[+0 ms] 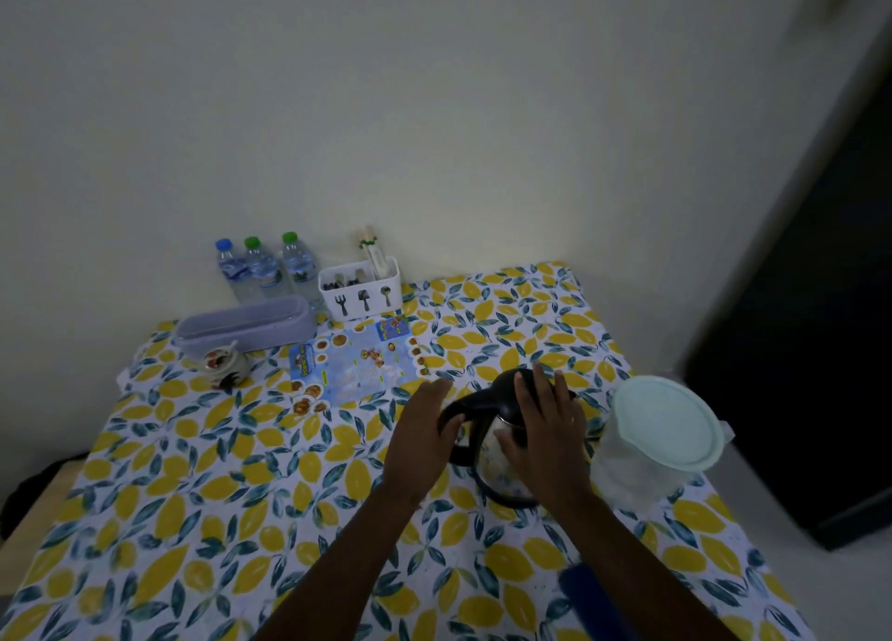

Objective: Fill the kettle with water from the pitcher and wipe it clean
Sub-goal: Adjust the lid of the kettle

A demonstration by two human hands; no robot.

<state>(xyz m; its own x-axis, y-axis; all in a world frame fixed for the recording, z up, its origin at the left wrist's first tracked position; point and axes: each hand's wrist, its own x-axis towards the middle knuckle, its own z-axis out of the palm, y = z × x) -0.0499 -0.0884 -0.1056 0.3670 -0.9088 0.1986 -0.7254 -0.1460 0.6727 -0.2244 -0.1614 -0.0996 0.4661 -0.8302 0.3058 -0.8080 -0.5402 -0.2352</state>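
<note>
The kettle (pixel 502 428) stands on the lemon-print tablecloth (pixel 241 495), near the right side of the table, w/ the pitcher (pixel 661 438) just beside it on the right, its pale lid closed. The left hand (pixel 425 428) is at the black handle, thumb against it and fingers stretched out, so not closed around it yet. The right hand (pixel 545 428) lies flat and spread over the kettle lid and body, pressing, not gripping; if it touches the lid button I cannot tell. I think the step is opening the lid, so no water is in yet. Risks: the pitcher is very near the table edge and the right forearm, so an elbow move could push it off. Also if the lid opens suddenly while the handle is loose, the kettle may tip. A blue thing (pixel 586 592) near the front edge, prob. the cloth, is blurred.
</note>
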